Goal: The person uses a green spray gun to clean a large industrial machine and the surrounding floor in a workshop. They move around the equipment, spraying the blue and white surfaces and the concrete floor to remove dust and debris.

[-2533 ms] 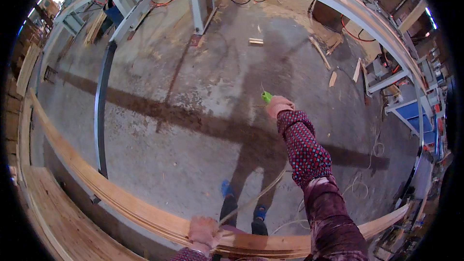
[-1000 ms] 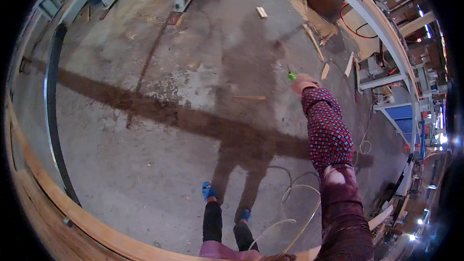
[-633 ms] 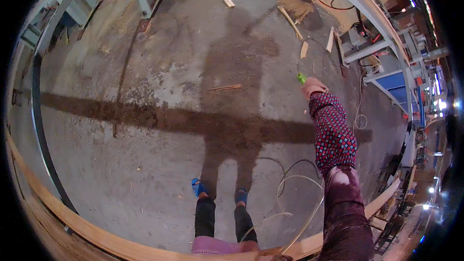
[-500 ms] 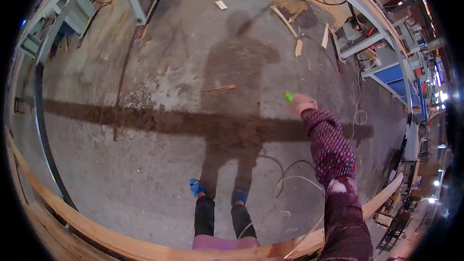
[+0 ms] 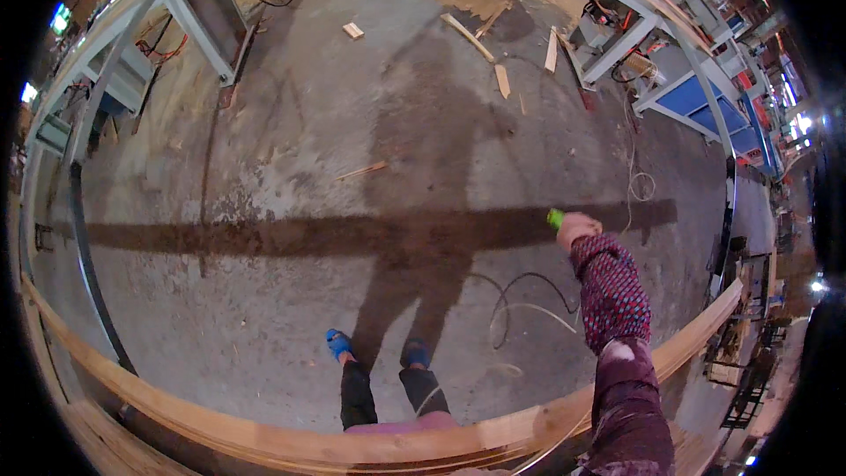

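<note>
One right hand (image 5: 579, 229) I have closed round a green object (image 5: 555, 218) jutting left, beyond the far edge of the crosswise boards (image 5: 529, 427), nearer their right end; how my left hand (image 5: 480, 472) grips I cannot tell.

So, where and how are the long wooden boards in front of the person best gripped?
Probably near mid-length, from above, fingers curled over the far edge: the long wooden boards run crosswise, narrow, ends far out at both sides. The right hand holds a green object.
</note>
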Tool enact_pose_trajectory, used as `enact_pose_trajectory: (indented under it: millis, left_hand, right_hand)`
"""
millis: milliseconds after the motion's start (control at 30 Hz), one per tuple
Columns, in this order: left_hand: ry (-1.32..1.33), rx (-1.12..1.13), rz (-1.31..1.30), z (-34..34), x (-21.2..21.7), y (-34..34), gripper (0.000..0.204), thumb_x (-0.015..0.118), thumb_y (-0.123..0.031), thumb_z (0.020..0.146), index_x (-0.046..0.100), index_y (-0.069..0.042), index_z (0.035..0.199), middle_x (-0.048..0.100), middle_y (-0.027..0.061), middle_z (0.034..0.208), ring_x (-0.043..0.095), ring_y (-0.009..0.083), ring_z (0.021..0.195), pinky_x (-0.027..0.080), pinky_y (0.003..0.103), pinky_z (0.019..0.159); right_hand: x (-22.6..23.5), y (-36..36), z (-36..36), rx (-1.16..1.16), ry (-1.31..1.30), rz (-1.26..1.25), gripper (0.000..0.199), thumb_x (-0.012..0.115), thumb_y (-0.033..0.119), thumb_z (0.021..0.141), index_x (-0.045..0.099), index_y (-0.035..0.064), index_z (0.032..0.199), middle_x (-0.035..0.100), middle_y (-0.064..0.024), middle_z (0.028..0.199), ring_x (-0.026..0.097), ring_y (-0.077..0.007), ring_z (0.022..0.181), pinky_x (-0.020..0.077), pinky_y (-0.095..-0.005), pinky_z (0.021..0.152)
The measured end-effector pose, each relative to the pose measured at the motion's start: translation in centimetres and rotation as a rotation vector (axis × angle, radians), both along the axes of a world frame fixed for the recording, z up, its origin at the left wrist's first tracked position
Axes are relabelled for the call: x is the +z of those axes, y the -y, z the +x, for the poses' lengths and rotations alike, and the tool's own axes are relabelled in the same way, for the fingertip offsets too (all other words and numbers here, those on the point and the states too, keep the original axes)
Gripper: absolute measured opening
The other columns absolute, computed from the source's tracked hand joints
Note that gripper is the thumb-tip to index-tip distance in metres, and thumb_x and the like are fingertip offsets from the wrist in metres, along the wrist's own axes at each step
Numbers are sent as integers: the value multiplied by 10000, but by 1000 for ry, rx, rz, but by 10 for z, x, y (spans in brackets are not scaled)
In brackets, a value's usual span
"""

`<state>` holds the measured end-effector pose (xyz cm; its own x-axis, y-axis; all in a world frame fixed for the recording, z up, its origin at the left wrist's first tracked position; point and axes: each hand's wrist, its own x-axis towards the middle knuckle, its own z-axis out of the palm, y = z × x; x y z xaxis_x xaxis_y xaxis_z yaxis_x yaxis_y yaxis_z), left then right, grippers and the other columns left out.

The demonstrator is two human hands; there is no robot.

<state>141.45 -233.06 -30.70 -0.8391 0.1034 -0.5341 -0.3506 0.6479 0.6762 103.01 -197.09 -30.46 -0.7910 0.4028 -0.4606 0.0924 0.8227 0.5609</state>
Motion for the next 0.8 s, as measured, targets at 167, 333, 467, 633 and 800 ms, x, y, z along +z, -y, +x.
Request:
enact_pose_trajectory:
  millis: [167,333,467,633,800]
  left_hand:
    - [53,-75,113,47,28,-50,277,582,-317,824,624,-174,1057,654,60,812,638,234,766,499,390,731]
    - [86,-113,208,67,51,-54,293,586,-323,818,622,-180,1072,654,58,809,639,235,763,499,390,728]
    - [96,-84,256,86,63,-20,307,588,-327,814,620,-184,1084,654,56,807,640,235,761,500,390,726]
    - [82,18,254,144,75,56,325,592,-333,808,618,-190,1098,654,54,804,642,236,758,500,389,723]
    - [25,122,223,204,87,152,342,595,-338,803,616,-196,1113,654,52,801,644,237,755,501,389,721]
  right_hand:
    - [81,33,-57,-74,-257,-266,289,550,233,804,687,95,1018,678,-139,1037,636,-354,1002,511,-516,749]
    - [86,96,-14,75,-156,-480,308,563,241,793,676,51,1008,658,-178,1045,616,-359,1003,498,-440,838]
    - [69,200,84,339,165,-415,350,568,332,824,679,83,1043,658,-139,1083,626,-305,1035,492,-417,875]
    - [15,339,210,640,568,-546,351,516,317,818,683,67,999,672,-144,1034,640,-339,983,508,-447,783]
    - [48,516,283,809,580,-671,366,549,346,784,682,60,971,676,-170,947,656,-339,907,506,-446,754]
